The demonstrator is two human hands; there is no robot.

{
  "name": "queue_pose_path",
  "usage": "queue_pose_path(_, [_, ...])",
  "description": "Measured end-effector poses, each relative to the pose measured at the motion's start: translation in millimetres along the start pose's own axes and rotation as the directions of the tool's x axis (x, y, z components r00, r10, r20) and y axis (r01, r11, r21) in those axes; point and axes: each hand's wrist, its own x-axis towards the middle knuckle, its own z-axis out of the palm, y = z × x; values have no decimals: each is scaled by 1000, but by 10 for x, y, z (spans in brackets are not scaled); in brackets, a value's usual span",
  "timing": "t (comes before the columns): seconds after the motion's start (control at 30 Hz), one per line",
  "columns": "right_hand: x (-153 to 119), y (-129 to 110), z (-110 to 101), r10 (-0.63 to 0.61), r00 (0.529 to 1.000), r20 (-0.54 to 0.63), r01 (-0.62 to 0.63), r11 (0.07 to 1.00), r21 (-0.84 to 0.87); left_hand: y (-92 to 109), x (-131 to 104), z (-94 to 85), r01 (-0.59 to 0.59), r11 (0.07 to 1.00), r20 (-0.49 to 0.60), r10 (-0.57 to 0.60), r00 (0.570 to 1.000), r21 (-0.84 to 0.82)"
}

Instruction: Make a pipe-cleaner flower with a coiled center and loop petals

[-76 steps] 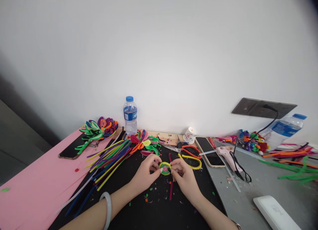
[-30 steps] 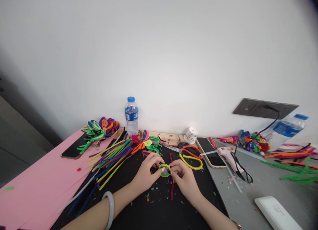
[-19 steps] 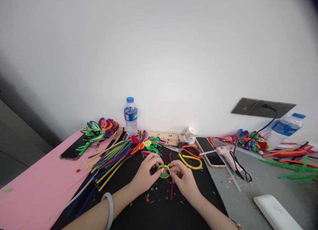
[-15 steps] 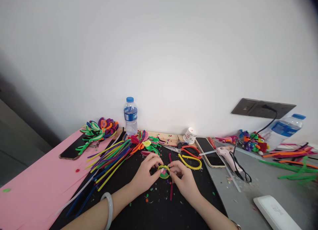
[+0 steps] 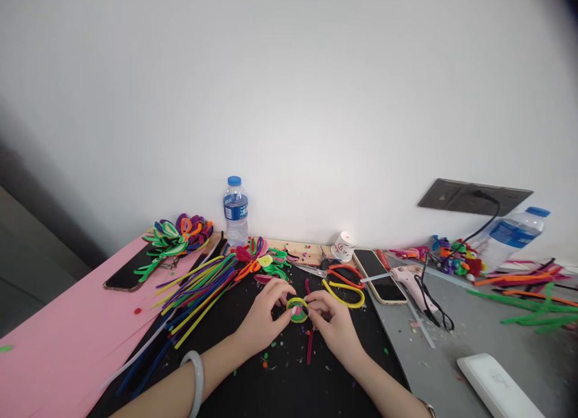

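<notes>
A small round ring of yellow and green pipe cleaner (image 5: pixel 297 310), with pink inside it, is held up between both hands over the black mat (image 5: pixel 289 376). My left hand (image 5: pixel 270 312) pinches its left side between thumb and fingers. On the right side, my right hand (image 5: pixel 333 323) has its thumb and fingers closed on the edge, near a small dark bit. A magenta pipe cleaner (image 5: pixel 309 347) lies on the mat below the ring. Scissors with red and yellow handles (image 5: pixel 347 291) rest just behind my right hand.
Pipe cleaner bundles (image 5: pixel 198 297) lie left, with a phone (image 5: pixel 130 270) beyond. At the back stand a water bottle (image 5: pixel 235 210) and paper cup (image 5: pixel 344 246). A second phone (image 5: pixel 379 275), glue gun (image 5: pixel 415 285) with black cord and white case (image 5: pixel 497 385) are right.
The whole view has shifted slightly, so objects appear a little further left. The ring is turned slightly more face-on; both hands keep their hold on it.
</notes>
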Motion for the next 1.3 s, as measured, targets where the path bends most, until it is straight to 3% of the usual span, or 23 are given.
queue_pose_path(0.93, [-15,27,-3,-24,999,-22,24,1000,6,4,-8,-2,-16,1000,9,16,1000,6])
queue_pose_path(1.07, [-23,20,-10,-19,999,-40,20,999,41,-27,-9,11,53,994,27,-51,998,-93])
queue_pose_path(1.3, [-25,14,5,-5,1000,-18,6,999,42,-67,-9,52,193,918,155,-147,977,-346])
